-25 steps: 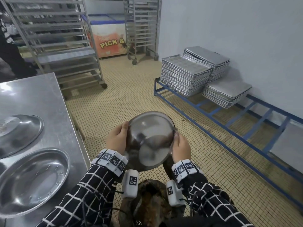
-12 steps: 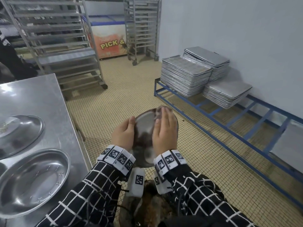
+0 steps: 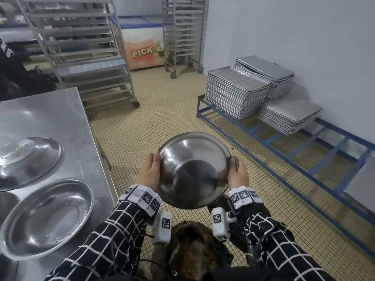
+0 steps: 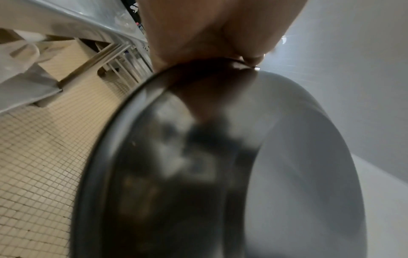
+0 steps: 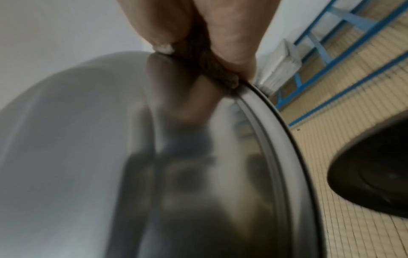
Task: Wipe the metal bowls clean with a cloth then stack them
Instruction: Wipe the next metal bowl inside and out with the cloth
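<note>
I hold a round metal bowl (image 3: 192, 169) up over the tiled floor, tilted toward me. My left hand (image 3: 150, 173) grips its left rim, thumb over the edge. My right hand (image 3: 237, 175) is at the right rim and pinches a brown cloth (image 3: 233, 160) against it. The right wrist view shows the cloth (image 5: 212, 69) bunched between the fingers (image 5: 229, 34) and the bowl (image 5: 110, 157). Blurred and close in the left wrist view are the bowl (image 4: 220, 165) and my left hand (image 4: 209, 31). Two more metal bowls lie on the table, one upside down (image 3: 26, 159), one upright (image 3: 46, 218).
The steel table (image 3: 60, 118) stands on my left. Wheeled tray racks (image 3: 81, 57) are behind it. A blue frame (image 3: 304, 159) along the right wall carries stacks of baking trays (image 3: 237, 92). A brown mottled thing (image 3: 194, 250) lies below my hands.
Half a second ago my right hand lay across the bowl's face; it has moved back to the right rim. The bowl now faces me more openly.
</note>
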`<move>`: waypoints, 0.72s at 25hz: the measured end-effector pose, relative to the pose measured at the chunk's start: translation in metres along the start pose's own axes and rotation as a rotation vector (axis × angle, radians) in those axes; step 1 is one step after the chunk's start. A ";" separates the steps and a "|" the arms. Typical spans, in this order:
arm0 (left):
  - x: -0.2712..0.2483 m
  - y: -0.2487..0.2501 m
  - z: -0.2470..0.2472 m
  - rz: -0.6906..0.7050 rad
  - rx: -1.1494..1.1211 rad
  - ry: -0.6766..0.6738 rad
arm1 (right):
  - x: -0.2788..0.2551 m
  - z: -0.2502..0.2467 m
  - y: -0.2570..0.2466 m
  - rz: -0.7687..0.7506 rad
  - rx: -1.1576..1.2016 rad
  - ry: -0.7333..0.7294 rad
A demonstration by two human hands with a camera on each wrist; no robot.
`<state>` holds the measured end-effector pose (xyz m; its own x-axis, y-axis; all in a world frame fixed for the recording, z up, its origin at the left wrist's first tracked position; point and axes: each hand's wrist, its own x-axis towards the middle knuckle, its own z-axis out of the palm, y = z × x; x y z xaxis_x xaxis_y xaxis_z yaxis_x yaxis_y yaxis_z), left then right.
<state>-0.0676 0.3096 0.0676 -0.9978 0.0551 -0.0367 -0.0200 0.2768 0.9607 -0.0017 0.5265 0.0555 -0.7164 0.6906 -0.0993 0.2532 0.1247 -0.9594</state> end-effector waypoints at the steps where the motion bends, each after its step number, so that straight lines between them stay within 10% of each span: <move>1: 0.000 -0.001 -0.001 0.023 0.049 -0.039 | 0.004 -0.003 -0.003 -0.076 -0.045 -0.017; 9: -0.010 0.012 0.010 0.099 0.249 -0.320 | 0.007 0.003 -0.021 -0.635 -0.577 -0.356; 15: -0.008 0.014 0.015 -0.057 0.066 -0.218 | -0.027 0.029 0.000 -0.928 -0.768 0.040; 18: -0.006 0.015 0.013 -0.063 0.026 -0.214 | -0.035 0.029 0.007 -0.676 -0.669 0.157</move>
<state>-0.0611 0.3263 0.0790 -0.9586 0.2380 -0.1564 -0.0774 0.3109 0.9473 0.0066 0.4823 0.0449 -0.7636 0.4052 0.5027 0.1718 0.8780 -0.4468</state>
